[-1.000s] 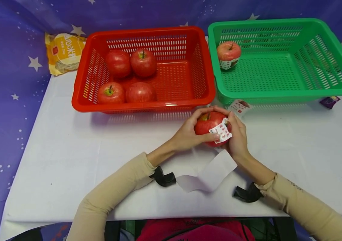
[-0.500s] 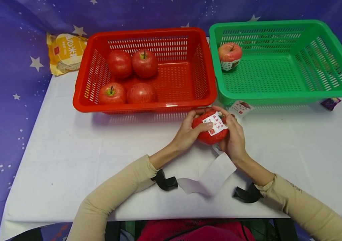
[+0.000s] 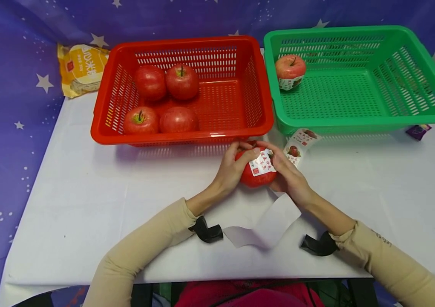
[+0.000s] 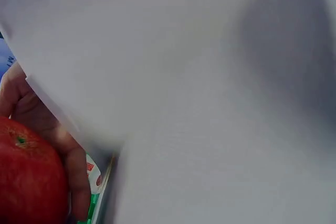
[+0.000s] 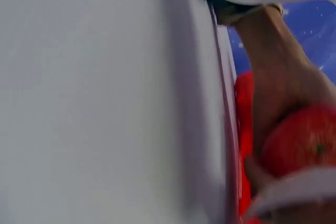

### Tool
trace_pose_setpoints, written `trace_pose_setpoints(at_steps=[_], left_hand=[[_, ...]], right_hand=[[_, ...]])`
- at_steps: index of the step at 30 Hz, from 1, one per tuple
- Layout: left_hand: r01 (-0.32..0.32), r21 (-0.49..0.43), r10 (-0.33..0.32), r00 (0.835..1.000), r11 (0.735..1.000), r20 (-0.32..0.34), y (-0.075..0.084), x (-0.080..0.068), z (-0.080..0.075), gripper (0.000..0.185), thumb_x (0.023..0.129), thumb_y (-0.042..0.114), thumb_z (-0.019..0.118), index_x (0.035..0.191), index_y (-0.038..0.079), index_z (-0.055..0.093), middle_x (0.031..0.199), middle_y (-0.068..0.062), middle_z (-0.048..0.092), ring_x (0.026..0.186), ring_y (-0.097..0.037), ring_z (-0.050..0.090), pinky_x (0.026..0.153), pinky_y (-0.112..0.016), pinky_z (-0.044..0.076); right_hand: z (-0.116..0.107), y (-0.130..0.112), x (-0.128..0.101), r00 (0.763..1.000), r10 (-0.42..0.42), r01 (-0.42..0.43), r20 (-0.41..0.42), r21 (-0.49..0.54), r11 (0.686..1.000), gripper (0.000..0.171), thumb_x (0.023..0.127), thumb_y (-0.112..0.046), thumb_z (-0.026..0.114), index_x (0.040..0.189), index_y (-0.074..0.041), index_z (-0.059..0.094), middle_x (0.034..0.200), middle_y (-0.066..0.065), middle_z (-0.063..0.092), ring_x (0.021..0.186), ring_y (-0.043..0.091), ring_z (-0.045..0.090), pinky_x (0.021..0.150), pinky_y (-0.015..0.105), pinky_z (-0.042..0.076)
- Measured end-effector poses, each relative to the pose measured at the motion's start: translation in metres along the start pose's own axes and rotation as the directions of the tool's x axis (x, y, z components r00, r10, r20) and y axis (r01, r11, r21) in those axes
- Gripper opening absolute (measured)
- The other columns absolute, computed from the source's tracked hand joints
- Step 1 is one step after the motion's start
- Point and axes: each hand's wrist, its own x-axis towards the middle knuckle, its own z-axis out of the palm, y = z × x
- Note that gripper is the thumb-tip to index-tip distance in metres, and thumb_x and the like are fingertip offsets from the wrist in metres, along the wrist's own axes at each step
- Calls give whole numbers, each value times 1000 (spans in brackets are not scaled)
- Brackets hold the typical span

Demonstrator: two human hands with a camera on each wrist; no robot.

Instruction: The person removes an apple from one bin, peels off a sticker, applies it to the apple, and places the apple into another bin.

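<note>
Both hands hold one red apple over the table in front of the red basket. The left hand (image 3: 228,170) grips its left side, the thumb lying at the top edge of a white printed label (image 3: 262,163) on the apple (image 3: 254,179). On the other side the right hand (image 3: 295,185) curves round the apple, fingers at the label's right edge. The left wrist view shows the apple's (image 4: 31,182) dimpled end with the right hand behind it. A printed label strip (image 3: 298,147) shows beyond the right hand, and white backing paper (image 3: 269,226) curls below the hands.
A red basket (image 3: 182,137) with several apples stands at the back left. Beside it, a green basket (image 3: 355,119) holds one apple (image 3: 291,68) wrapped with a label. A yellow food bag (image 3: 83,70) lies far left, and a small purple packet (image 3: 418,131) by the green basket.
Both hands have moved left with the apple, and the apple has turned so its label faces up more. More of the label strip shows beside the right hand.
</note>
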Motion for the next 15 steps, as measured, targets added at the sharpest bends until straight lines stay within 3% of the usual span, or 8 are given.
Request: trace_pose_setpoints(at_steps=[2,5,8,10,11,12,15], left_hand=[[-1,22,1,1000,1000,13,0,0,0,30,90,22,53,107,-2,50,113,-17,56,110,-23,53,90,-22,42],[-10,69,6,998,998,67,1,1,1,32,92,22,51,114,-1,48,118,-18,55,116,-25,52,96,-26,42],[-21,170,-2,991,985,135,7,3,6,36,96,26,49,124,3,46,127,-15,55,123,-24,51,104,-30,40],[-55,292,-4,980,955,198,16,5,13,39,99,31,47,129,6,45,132,-10,54,126,-21,50,106,-31,40],[-88,374,-3,972,923,237,22,7,17,41,100,35,45,131,8,45,133,-8,54,127,-18,50,106,-30,39],[-142,466,7,960,873,280,28,8,22,42,100,38,44,132,10,46,133,-6,54,127,-17,50,105,-30,40],[-336,669,57,914,662,403,54,10,33,47,100,45,43,133,12,50,137,-2,53,126,-13,51,103,-29,43]], right_hand=[[-8,-3,0,995,37,-43,92,62,997,43,105,-27,29,148,-23,27,138,-4,39,115,7,52,90,23,50],[-21,-11,0,981,41,-52,191,57,997,48,104,-16,35,150,-19,24,144,-1,33,123,9,49,95,27,50],[-33,-22,-4,975,0,6,220,-26,1000,56,99,-2,40,152,-10,23,151,0,31,126,9,47,96,26,49],[-43,-30,-10,977,-25,41,211,-69,997,59,96,4,42,152,-6,25,152,1,33,125,10,49,95,24,49],[-49,-34,-15,980,-34,53,195,-90,995,60,94,8,43,151,-5,28,152,1,35,123,10,50,94,23,49],[-55,-38,-20,984,-29,47,176,-100,994,61,93,10,44,150,-6,31,149,1,40,120,10,53,92,23,50],[-78,-49,-39,995,-3,18,104,-142,990,62,88,16,46,145,-9,42,134,3,56,107,11,61,83,22,53]])
